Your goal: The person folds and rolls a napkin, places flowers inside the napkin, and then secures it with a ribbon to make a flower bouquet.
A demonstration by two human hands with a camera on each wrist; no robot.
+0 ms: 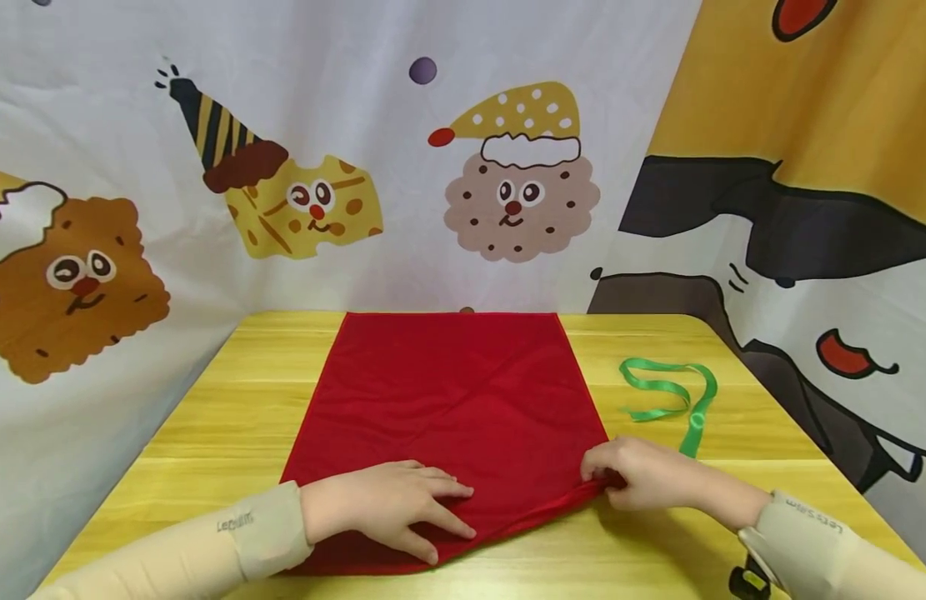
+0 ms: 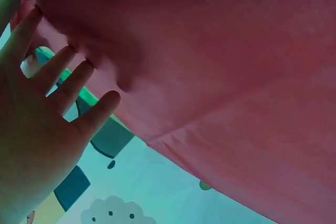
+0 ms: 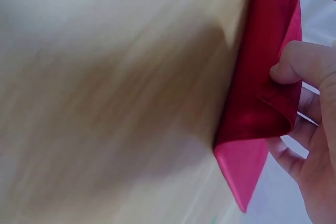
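A red cloth (image 1: 447, 383) lies spread over the table, reaching its far edge. My left hand (image 1: 395, 504) rests on the cloth's near part, fingers straight and apart; in the left wrist view the fingertips touch the fabric. At the near right, my right hand (image 1: 643, 473) pinches the cloth's edge, which is lifted off the tabletop. The right wrist view has the thumb on top of the fabric (image 3: 260, 77) and the fingers behind it. There the cloth is turned over in a loose fold, and a pointed corner (image 3: 242, 177) sticks out beneath.
A green ribbon (image 1: 703, 408) lies in loose curves on the wooden table (image 1: 230, 400), right of the cloth and just beyond my right hand. A curtain (image 1: 402, 275) with cartoon prints hangs behind the table and along both sides.
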